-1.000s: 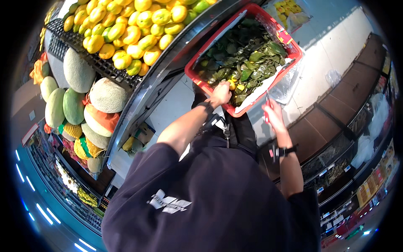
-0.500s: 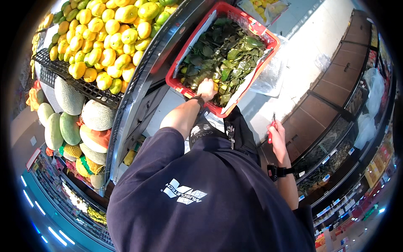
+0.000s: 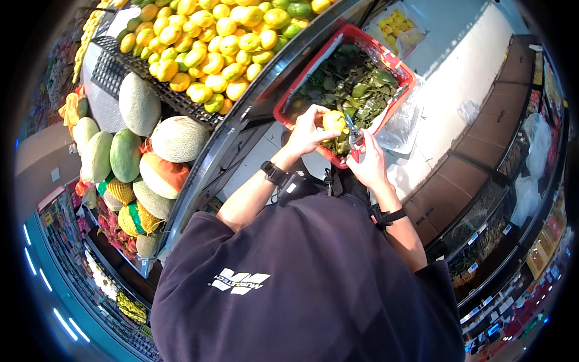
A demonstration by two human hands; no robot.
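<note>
My left hand (image 3: pixel 306 131) is closed round a yellow mandarin (image 3: pixel 333 121), held over the near end of a red crate (image 3: pixel 283 104). Red-handled pruning shears (image 3: pixel 356 140) are gripped in my right hand (image 3: pixel 372 161), their blades against or right beside the fruit's right side; I cannot tell whether they touch it. Green leaves (image 3: pixel 362 90) fill much of the crate below both hands.
At the left, a display stand holds heaped yellow-green mandarins (image 3: pixel 226 45) and pale melons (image 3: pixel 180 139). A bag of yellow fruit (image 3: pixel 395 29) lies beyond the crate, clear plastic (image 3: pixel 401 123) beside it. Brown cabinets (image 3: pixel 455 181) line the right side.
My left hand has come up out of the leaves with a mandarin. My right hand has brought the shears from the far right over to the fruit.
</note>
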